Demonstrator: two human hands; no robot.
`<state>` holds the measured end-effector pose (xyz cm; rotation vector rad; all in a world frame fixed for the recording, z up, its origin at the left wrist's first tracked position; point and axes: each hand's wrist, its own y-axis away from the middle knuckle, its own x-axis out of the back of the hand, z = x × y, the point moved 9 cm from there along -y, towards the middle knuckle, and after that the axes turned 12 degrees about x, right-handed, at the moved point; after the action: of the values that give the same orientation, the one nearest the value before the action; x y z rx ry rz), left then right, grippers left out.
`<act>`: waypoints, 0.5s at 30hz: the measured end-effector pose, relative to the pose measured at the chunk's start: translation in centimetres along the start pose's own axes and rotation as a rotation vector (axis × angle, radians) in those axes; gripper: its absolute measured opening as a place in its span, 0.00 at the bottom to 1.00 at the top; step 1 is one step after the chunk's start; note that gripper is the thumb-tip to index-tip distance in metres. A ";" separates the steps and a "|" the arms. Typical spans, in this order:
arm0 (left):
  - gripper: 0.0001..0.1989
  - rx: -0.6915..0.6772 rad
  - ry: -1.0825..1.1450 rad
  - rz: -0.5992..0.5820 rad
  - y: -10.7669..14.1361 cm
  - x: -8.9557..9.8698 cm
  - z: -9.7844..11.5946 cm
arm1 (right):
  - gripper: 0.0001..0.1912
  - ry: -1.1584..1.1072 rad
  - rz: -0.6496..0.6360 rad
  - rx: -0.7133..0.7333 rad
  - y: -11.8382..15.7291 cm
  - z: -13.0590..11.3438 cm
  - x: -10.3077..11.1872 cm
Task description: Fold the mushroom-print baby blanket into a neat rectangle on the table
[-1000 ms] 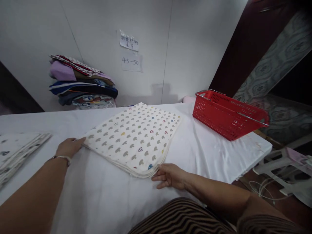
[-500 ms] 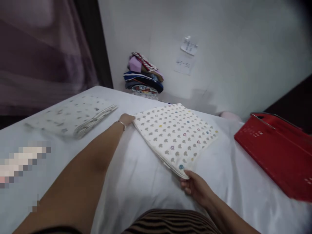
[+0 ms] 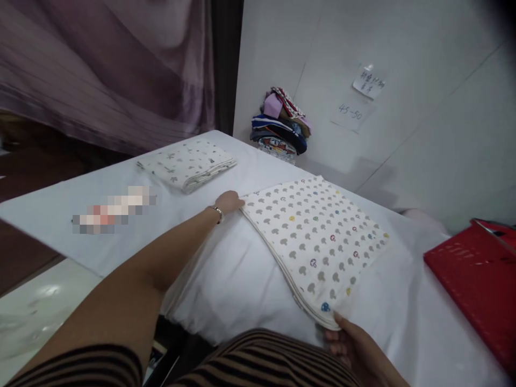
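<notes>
A white cloth (image 3: 318,236) printed with grey mushrooms and a few coloured ones lies folded in layers on the white-covered table (image 3: 242,269). My left hand (image 3: 229,202), with a bracelet at the wrist, grips its far left corner. At the near corner, my right hand (image 3: 350,338) pinches the layered edge between thumb and curled fingers. The near edge of the cloth hangs in a slight curve between my two hands. Farther left on the table rests a second folded white cloth (image 3: 185,164) with small dark prints; neither hand touches it.
A red basket (image 3: 471,274) with a metal handle stands at the right. Against the wall rises a pile of folded fabrics (image 3: 280,126). Two paper notes (image 3: 350,114) are stuck on the wall. A purple curtain (image 3: 161,70) hangs at the left. A blurred-out patch (image 3: 113,210) covers something on the table.
My view has swung left, so things appear farther right. Both hands keep hold of the mushroom-print cloth, and its near corner is now closer to my body.
</notes>
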<state>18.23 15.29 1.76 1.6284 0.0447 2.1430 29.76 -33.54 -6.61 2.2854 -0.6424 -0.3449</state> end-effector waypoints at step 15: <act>0.24 -0.173 -0.121 0.002 -5.7 -0.7 11.0 | 0.08 0.052 0.735 0.345 -3.3 -14.7 20.9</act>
<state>30.37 17.54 2.83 1.6528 -0.1751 1.9853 54.66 -34.30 0.16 2.1650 -1.5331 0.1937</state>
